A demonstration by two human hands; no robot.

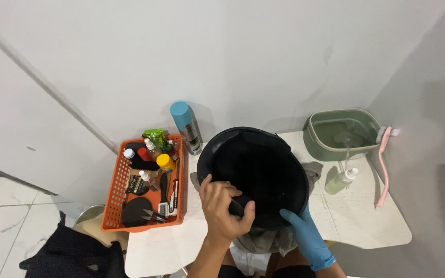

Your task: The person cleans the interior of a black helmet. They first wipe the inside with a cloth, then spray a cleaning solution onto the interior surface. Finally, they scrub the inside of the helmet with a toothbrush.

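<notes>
Head view: a black hat is lying crown-up on a grey cloth in the middle of the small white table, filling the space between the two hands. The left hand, bare, is sitting at the hat's near-left edge, its fingers curling together over the brim and clamping it, thumb pointing toward the centre. The right hand, in a blue glove, is coming in from below at the near-right edge; its fingers are lying straight and close together against the underside of the brim, touching it (whether they are truly pinching it I cannot tell, since the brim is hiding the fingertips).

So the hat is lying up and away from both hands, between them, with its slightly longer axis running from near-left to far-right. The left hand is the closer and the firmer on it.

To the left, an orange basket of small bottles and brushes is standing just beside the hat, with a blue-capped spray can behind it. To the right, well apart, are a green basin, a small clear spray bottle and a pink brush.
</notes>
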